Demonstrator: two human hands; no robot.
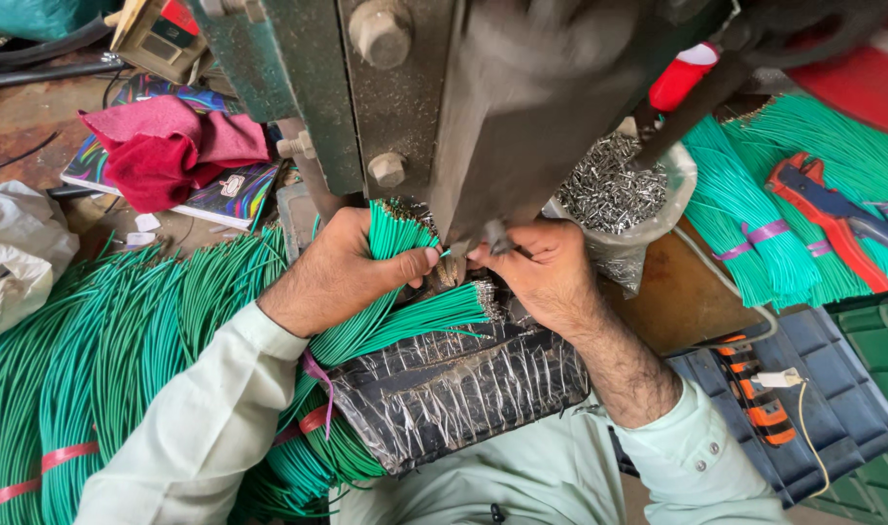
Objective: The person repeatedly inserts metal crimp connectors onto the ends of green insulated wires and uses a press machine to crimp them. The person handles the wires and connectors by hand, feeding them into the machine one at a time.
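My left hand (342, 270) grips a bundle of green wires (393, 233), its thumb and forefinger pinching a single wire toward the press head. My right hand (541, 267) sits just to the right, fingers closed at the tool tip under the dark metal press (502, 117); what it pinches is hidden. A second fan of green wires with crimped metal ends (434, 313) lies below my hands on a black block wrapped in plastic film (463, 384).
Large loops of green wire (84, 360) fill the left side. A plastic bag of small metal terminals (614, 194) stands right of the press. Tied green wire bundles (755, 224) and a red crimping tool (828, 214) lie at right. Red cloth (162, 151) rests on a colourful book.
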